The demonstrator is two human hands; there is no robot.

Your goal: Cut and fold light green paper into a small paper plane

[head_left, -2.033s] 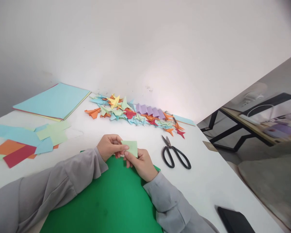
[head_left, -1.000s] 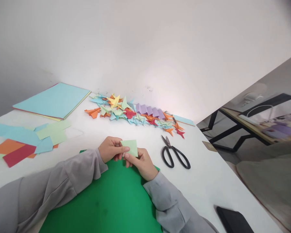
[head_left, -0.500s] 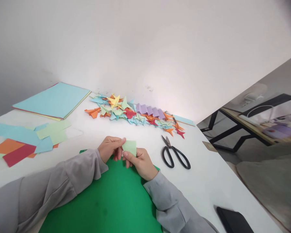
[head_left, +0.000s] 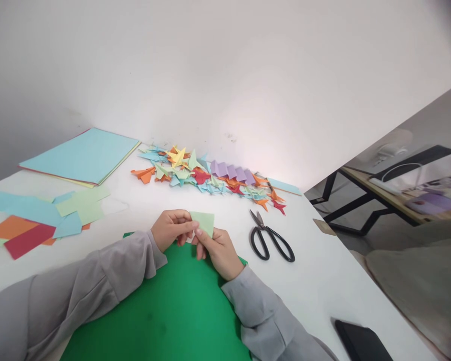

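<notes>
A small piece of light green paper [head_left: 206,220] is held up between my two hands, just above the far edge of a green sheet [head_left: 161,306]. My left hand [head_left: 173,229] pinches its left side, thumb and fingertips together. From the lower right, my right hand [head_left: 220,249] grips the paper with the thumb on its near face. Both thumbs nearly meet at the paper's lower edge. The fingers behind it are partly hidden. Black-handled scissors [head_left: 266,235] lie slightly spread to the right of my right hand.
Folded paper shapes [head_left: 201,175] in several colours are heaped along the wall, with a pleated purple strip [head_left: 231,171] among them. Loose paper pieces [head_left: 30,238] lie at left, below a stack of coloured sheets [head_left: 82,155]. A black flat object [head_left: 361,341] rests near the right edge.
The light green paper has shifted slightly up and to the right, showing more of its face. My left thumb has slid down along it, nearer my right thumb.
</notes>
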